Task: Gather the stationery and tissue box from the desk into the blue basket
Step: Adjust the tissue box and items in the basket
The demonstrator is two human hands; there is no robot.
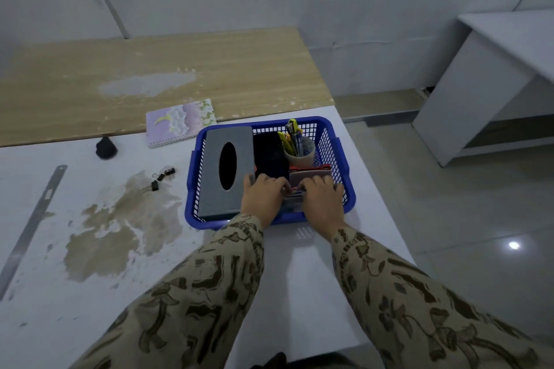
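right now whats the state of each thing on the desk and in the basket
tissue box: lying flat in blue basket, left side
pen cup: upright in basket, holding pens
notebook: closed, on desk
binder clips: loose on desk
ruler: flat on desk
left hand, right hand: in basket, arranging small items

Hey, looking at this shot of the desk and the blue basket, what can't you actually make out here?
Head view only:
- The flat items under both hands: left hand and right hand cover them, so neither what they are nor either grip is clear.
- Inside of the tissue box: its opening is just dark.
- Ruler: markings too blurred; its near end leaves the left edge.
- Binder clips: too small to count surely.
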